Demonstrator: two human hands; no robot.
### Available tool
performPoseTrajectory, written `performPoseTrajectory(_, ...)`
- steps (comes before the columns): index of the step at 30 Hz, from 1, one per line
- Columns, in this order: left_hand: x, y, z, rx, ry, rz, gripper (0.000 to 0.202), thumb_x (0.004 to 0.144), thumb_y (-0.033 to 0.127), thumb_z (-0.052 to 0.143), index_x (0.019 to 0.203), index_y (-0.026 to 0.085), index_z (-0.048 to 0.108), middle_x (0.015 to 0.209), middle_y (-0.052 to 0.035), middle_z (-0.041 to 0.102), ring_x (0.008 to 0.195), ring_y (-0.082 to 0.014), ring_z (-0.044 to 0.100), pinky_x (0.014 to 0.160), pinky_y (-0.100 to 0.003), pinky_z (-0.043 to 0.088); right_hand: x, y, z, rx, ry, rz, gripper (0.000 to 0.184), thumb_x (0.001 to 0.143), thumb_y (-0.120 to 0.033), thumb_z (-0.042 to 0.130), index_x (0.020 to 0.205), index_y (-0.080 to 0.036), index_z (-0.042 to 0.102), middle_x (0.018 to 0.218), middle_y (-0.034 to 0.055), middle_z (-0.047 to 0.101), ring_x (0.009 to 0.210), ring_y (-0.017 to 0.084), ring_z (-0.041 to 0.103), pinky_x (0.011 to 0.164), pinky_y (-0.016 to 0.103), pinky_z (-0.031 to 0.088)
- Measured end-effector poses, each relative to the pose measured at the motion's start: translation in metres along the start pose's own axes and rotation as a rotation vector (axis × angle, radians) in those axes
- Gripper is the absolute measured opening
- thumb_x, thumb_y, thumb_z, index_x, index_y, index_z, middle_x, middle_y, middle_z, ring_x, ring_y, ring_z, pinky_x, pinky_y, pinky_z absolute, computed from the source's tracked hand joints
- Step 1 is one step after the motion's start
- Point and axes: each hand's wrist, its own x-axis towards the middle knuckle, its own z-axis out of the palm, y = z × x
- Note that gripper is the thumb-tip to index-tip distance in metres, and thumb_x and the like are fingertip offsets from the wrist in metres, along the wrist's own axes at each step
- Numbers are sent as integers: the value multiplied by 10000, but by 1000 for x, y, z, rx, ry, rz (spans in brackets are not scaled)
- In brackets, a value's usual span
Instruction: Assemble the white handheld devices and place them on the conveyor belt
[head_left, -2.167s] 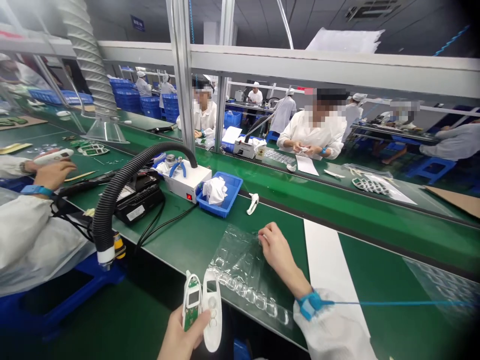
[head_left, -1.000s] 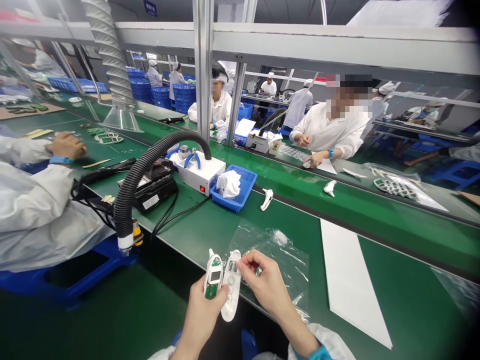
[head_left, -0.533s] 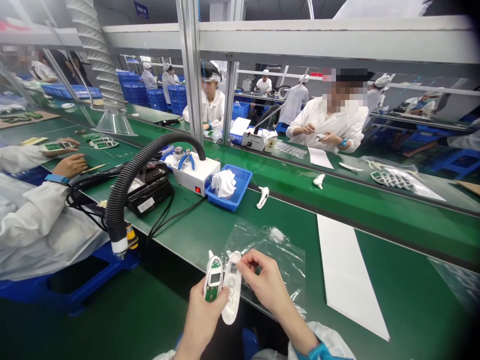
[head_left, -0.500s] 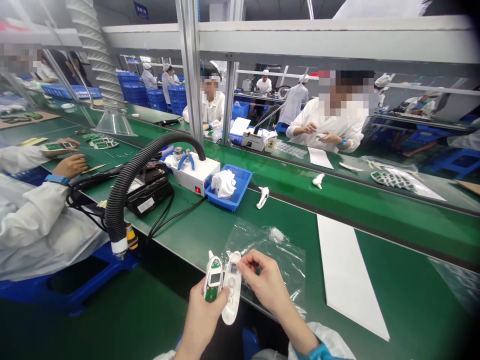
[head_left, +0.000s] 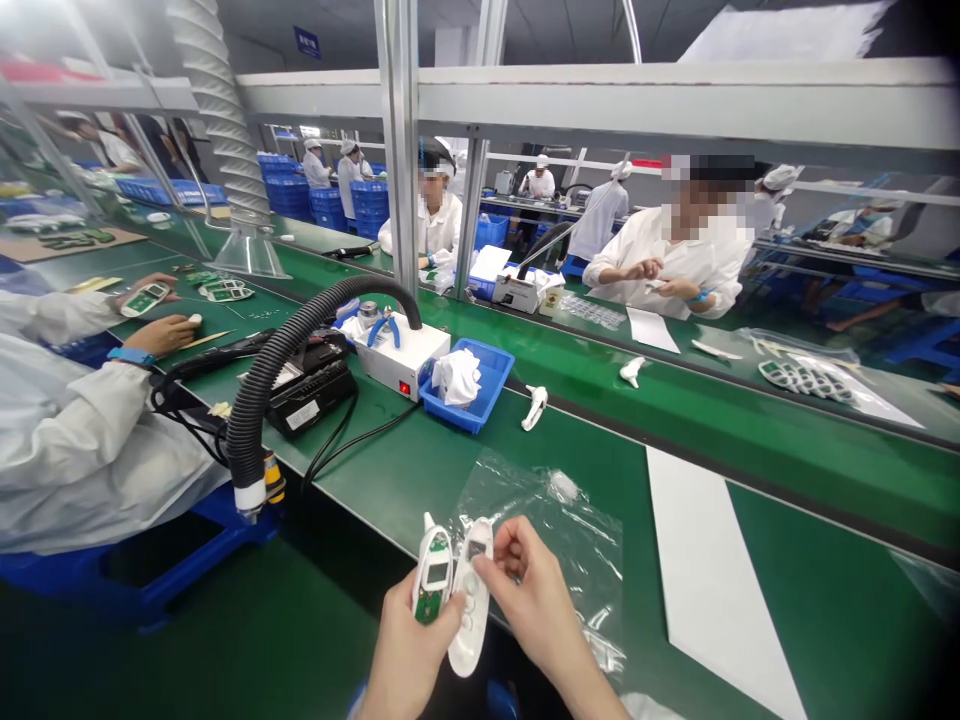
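Note:
My left hand (head_left: 416, 640) is closed around an open ear thermometer body (head_left: 433, 590), whose green circuit board and small display face up. Its thumb also pins the long white front cover (head_left: 469, 640) beside the body. On that cover are a window near the top and round button shapes below. My right hand (head_left: 529, 585) is closed at the cover's upper right edge, thumb by the window and fingers curled; any small piece within them is hidden. Beneath and behind my hands lies a clear plastic bag (head_left: 547, 500) with a small white bundle (head_left: 562, 486) on it.
A blue tray (head_left: 487, 400) with crumpled white cloth stands beside a white box (head_left: 394, 365) and black hose (head_left: 259, 390). White housings (head_left: 535, 408) rest near the green conveyor belt (head_left: 585, 385). White board (head_left: 712, 560) lies right. A co-worker's sleeve (head_left: 97, 430) is at left.
My right thumb has come down onto the cover's window area, and its fingers are more curled. The left hand keeps its hold on both parts. The whole view has shifted slightly.

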Motion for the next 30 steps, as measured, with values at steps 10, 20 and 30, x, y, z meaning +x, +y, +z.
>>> performPoseTrajectory(10, -7, -2, -18, -191, 184, 0, 406, 616, 480, 789, 752, 115, 675, 636, -43, 643, 609, -164, 535, 561, -245, 430, -8, 4, 62, 486, -61, 119, 362, 755, -491, 713, 879, -175, 588, 708, 12, 622, 675, 172, 594, 660, 270, 489)
performPoseTrajectory(20, 14, -37, -151, -748, 500, -68, 518, 800, 620, 566, 929, 122, 624, 563, 23, 550, 432, -95, 479, 380, -186, 345, 38, -6, 216, 698, -440, 444, 644, 647, -715, 688, 872, -116, 617, 534, -4, 590, 318, 46, 408, 262, 121, 185)
performPoseTrajectory(30, 53, -49, -159, -793, 516, -58, 494, 766, 637, 588, 684, 150, 599, 476, 4, 560, 399, -105, 492, 371, -186, 328, 49, -8, 244, 731, -445, 492, 593, 650, -712, 669, 622, -126, 585, 455, 1, 557, 296, 39, 405, 271, 129, 133)
